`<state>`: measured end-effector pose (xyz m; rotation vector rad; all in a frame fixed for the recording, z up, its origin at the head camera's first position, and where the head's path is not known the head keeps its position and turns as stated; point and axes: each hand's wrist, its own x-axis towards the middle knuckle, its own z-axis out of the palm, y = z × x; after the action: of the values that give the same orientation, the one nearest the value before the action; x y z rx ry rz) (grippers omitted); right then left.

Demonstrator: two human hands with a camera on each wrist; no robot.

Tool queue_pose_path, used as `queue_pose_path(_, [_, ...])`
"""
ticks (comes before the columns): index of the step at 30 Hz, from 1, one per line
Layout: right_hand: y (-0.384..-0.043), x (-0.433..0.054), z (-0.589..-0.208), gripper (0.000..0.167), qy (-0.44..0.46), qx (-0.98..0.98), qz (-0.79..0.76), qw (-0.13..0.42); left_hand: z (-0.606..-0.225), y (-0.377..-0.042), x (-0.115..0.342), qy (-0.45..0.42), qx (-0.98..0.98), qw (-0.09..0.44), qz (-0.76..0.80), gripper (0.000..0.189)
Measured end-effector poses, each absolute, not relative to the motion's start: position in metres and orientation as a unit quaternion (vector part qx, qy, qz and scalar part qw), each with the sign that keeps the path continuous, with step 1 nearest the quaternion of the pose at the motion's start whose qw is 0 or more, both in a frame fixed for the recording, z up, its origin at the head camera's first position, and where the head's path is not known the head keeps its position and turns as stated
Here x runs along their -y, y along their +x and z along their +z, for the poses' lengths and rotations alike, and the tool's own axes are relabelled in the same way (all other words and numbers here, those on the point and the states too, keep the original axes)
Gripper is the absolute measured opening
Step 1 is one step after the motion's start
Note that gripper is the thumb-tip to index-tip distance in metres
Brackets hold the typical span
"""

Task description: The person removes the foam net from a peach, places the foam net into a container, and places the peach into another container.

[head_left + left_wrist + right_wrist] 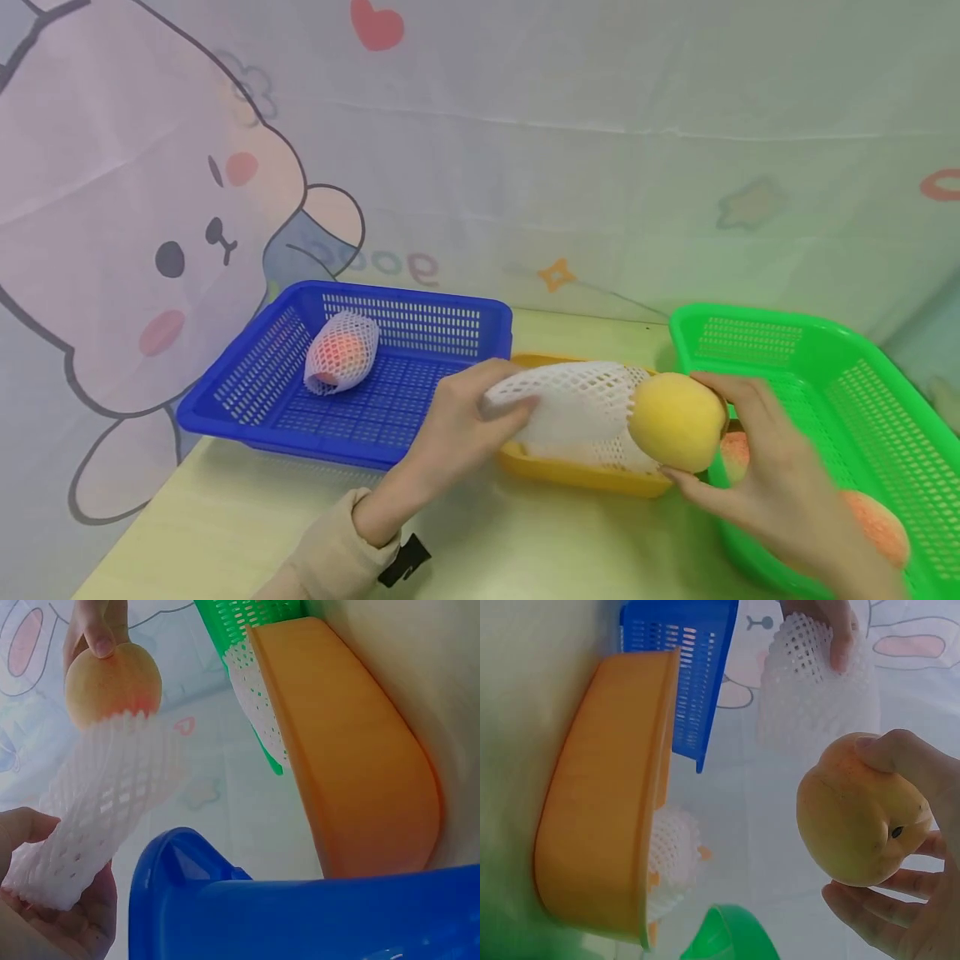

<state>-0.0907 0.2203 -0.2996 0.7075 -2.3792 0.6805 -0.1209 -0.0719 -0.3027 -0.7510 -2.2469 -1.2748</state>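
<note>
My left hand [465, 417] grips a white foam net sleeve [570, 408] by its far end, thumb on top. In my right hand [783, 479] is a yellow peach [675, 421], held between thumb and fingers. The peach meets the sleeve's open mouth; in the left wrist view its red-blushed lower end [139, 701] is at the net's edge. From the right wrist view, the peach's stem hollow faces the right palm. Both hands are above a yellow-orange basket [585, 477], where more white foam nets [675, 859] show.
On the left, a blue basket [300, 446] contains a net-wrapped peach [341, 354]. The green basket [750, 313] on the right holds reddish peaches [873, 525], partly hidden by my right hand and arm. A printed cloth [480, 183] hangs behind the table.
</note>
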Motion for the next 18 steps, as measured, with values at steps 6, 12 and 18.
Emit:
queue_pose_path(6, [-0.094, -0.229, -0.297, 0.090, 0.262, 0.884, 0.235, 0.308, -0.304, -0.125, 0.068, -0.266, 0.811, 0.281, -0.439, 0.021])
queue_pose_path(12, [-0.095, -0.240, -0.295, 0.093, 0.250, 0.897, 0.203, 0.304, -0.309, -0.129, 0.060, -0.280, 0.826, 0.349, -0.342, 0.023])
queue_pose_path(18, [-0.092, -0.252, -0.289, 0.089, 0.223, 0.917, 0.178, 0.279, -0.313, -0.132, 0.052, -0.298, 0.823, 0.449, -0.182, 0.030])
